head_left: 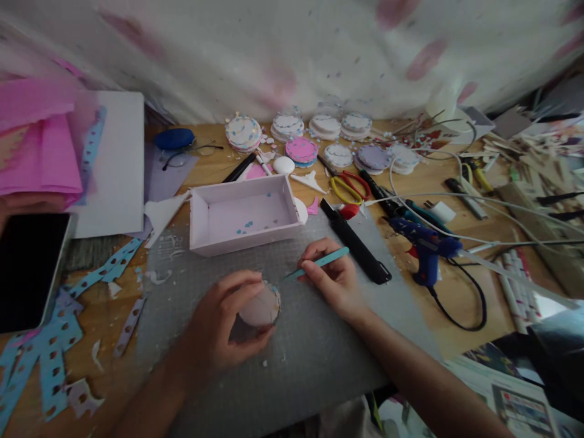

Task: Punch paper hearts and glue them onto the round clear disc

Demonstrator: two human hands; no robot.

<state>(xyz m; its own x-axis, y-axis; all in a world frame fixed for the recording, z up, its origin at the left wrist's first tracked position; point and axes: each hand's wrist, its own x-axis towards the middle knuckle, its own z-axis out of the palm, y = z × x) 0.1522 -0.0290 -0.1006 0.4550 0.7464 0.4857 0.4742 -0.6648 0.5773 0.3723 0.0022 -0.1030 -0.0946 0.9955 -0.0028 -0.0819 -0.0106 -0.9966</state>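
Note:
My left hand (225,322) is wrapped round a small pale pink round disc (261,307) standing on its edge on the grey cutting mat (292,359). My right hand (331,277) pinches teal tweezers (319,263), whose tip touches the disc's decorated rim. Just behind the hands sits a shallow pink box (241,216) with several small blue and pink bits inside.
Rows of decorated round discs (301,149) line the back of the wooden table. A blue glue gun (426,249), red-and-yellow scissors (349,185), a black knife (356,246) and cables lie to the right. A dark tablet (30,267), punched blue paper strips (50,347) and pink paper (39,146) lie left.

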